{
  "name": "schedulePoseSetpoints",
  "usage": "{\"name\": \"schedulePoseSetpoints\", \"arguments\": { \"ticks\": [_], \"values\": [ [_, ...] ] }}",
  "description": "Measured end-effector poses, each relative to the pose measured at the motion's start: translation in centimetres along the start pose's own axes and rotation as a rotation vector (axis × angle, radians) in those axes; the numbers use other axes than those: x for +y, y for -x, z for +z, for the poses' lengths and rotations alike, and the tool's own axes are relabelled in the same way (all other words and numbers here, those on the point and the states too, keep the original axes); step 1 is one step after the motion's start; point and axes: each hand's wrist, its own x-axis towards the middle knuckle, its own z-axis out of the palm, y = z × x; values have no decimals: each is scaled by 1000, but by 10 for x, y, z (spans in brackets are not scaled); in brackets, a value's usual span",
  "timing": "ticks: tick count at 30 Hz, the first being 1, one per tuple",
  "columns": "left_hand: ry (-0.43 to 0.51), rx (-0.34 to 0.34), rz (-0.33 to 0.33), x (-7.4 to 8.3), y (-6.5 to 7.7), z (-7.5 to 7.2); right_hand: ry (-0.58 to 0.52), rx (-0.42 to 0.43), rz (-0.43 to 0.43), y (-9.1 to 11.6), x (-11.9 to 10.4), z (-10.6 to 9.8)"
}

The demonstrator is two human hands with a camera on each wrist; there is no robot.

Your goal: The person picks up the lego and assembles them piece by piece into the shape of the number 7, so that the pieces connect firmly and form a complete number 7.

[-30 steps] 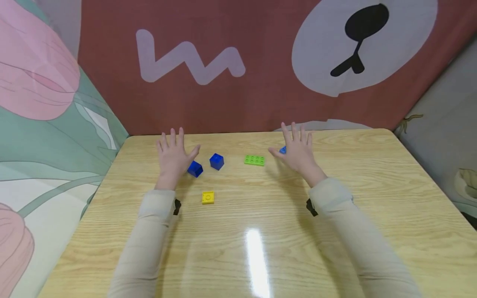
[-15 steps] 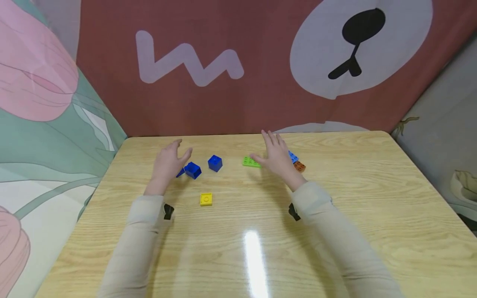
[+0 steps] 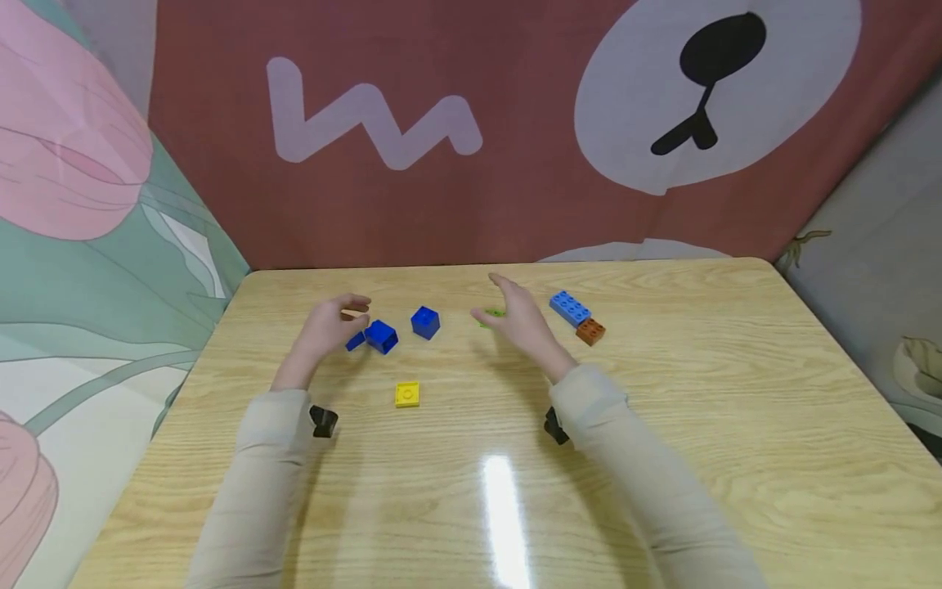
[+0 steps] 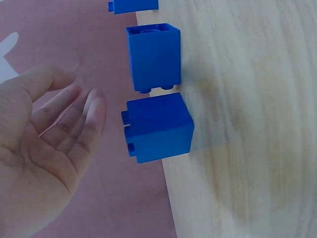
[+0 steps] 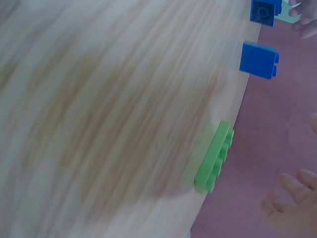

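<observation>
My left hand [image 3: 324, 331] hovers at the left by the blue bricks, its fingers loosely bent and holding nothing. Closest to it lie a small, partly covered blue piece [image 3: 356, 341] and a blue brick [image 3: 381, 336] on its side. A second blue brick [image 3: 424, 322] sits to the right; the left wrist view shows these bricks [image 4: 159, 128] just beyond the fingers. Above the flat green brick [image 3: 497, 312] is my right hand [image 3: 524, 323], thumb apart from the fingers, touching nothing visible. It hides part of that brick, which the right wrist view shows whole [image 5: 214, 157].
On the wooden table [image 3: 456, 507], a yellow square brick [image 3: 407, 394] lies nearer the front. Right of the right hand, a light blue brick [image 3: 570, 307] lies end to end with a brown brick [image 3: 590, 330]. A reddish patterned cloth [image 3: 441, 213] hangs behind the table.
Both hands have gone from spread fingers to looser, bent ones. The right hand moved left over the green brick, uncovering the light blue and brown bricks; the left shifted slightly left and nearer.
</observation>
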Motion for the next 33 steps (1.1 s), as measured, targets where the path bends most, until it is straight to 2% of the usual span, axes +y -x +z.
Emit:
{"name": "schedulePoseSetpoints", "arguments": {
  "ticks": [4,11,21,27,33],
  "values": [
    [-20,-49,-20,-1,-1,3,-109,-24,24,0,-3,7],
    [1,-124,-54,2,-1,5,-183,-43,22,-1,-7,19],
    [-20,-151,-60,1,-4,11,-273,-68,20,-3,-12,36],
    [-23,-161,-41,0,-5,13,-321,-61,43,-7,-13,43],
    [-74,-176,16,-1,-7,18,-340,-58,65,-10,-12,54]
  ]
}}
